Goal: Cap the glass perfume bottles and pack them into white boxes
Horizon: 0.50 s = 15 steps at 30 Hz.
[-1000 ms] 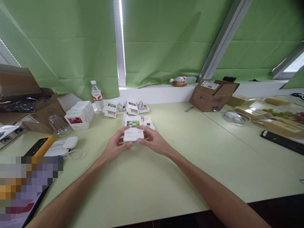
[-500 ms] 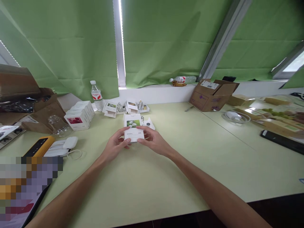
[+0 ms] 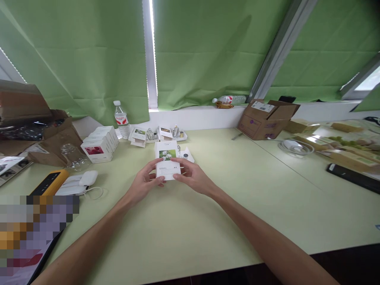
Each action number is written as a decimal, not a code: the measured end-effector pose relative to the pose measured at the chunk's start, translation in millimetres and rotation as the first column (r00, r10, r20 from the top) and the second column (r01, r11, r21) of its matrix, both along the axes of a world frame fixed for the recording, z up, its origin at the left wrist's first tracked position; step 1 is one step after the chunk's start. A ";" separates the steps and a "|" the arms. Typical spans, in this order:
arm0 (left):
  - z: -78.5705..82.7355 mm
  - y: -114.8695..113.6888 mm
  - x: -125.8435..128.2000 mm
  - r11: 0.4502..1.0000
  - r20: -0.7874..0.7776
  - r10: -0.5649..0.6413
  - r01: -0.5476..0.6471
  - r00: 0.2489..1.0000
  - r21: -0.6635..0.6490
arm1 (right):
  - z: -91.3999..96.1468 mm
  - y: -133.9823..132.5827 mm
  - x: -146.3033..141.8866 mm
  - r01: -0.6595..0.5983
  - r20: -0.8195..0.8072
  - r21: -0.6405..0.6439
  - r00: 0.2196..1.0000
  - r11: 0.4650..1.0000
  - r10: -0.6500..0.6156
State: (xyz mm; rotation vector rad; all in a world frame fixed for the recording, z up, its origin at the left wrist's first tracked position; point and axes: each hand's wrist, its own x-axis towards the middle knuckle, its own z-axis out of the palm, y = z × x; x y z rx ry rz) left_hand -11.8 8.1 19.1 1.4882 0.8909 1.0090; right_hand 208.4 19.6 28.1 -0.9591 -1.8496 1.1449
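Between my two hands is a small white cardboard box [image 3: 168,169] with a picture of white flowers and lines of print on its face. My left hand [image 3: 147,177] grips its left side, thumb at the lower edge. On the opposite side my right hand [image 3: 191,175] holds it, thumb at the lower right corner. Just behind it lies a white tray [image 3: 188,153] with small items, partly hidden by the box. Farther back, two opened white boxes, a left one [image 3: 139,135] and a right one [image 3: 165,133], lie on trays beside small silvery objects.
Several white boxes [image 3: 99,144] stand in a row at left, near an upright water bottle [image 3: 121,118]. A yellow-and-black device [image 3: 49,184] lies closer. An open carton [image 3: 267,118], a coiled white cable [image 3: 296,147] and a black bar [image 3: 353,177] are at right.
The box in my hands has tilted slightly, so its printed face shows a little more and its lower edge less. Both hands keep nearly the same place.
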 end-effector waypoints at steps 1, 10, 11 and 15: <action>0.0 0.0 0.0 1.000 0.003 -0.004 0.004 1.000 -0.003 | 0.3 -0.3 0.0 -0.001 -0.001 -0.005 1.000 1.000 0.001; -2.5 1.4 -1.3 1.000 -0.001 -0.019 0.019 1.000 -0.005 | 1.5 -1.2 1.1 -0.009 0.003 -0.011 1.000 1.000 0.009; -2.7 1.6 -1.3 1.000 0.003 -0.022 0.022 1.000 -0.008 | 1.2 -1.1 1.0 -0.010 0.004 -0.009 1.000 1.000 0.010; -3.1 1.8 -0.9 0.999 0.034 -0.030 0.030 0.999 -0.014 | 1.1 -1.1 0.6 -0.013 0.013 -0.007 1.000 1.000 0.013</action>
